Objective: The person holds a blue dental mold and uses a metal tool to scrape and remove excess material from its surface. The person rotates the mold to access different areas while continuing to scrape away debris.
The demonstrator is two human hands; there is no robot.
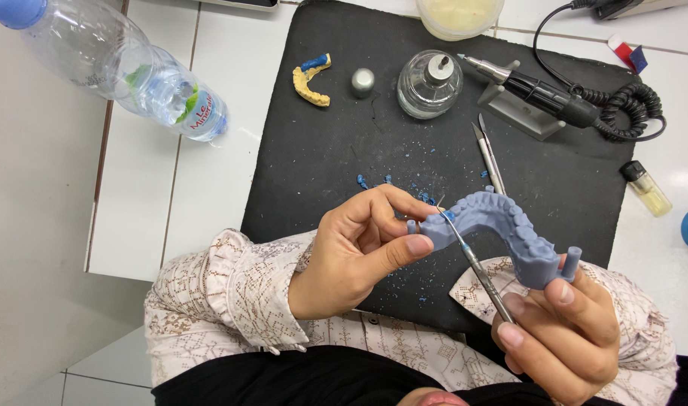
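Black mat across centre of white tiled bench. At 10 o'clock, clear plastic water bottle lying on its side, blue cap. At 12, glass spirit lamp, small metal cap just beside it, yellow dental cast further left. At 1 to 2, handpiece on stand, coiled cord. At 3, small vial.
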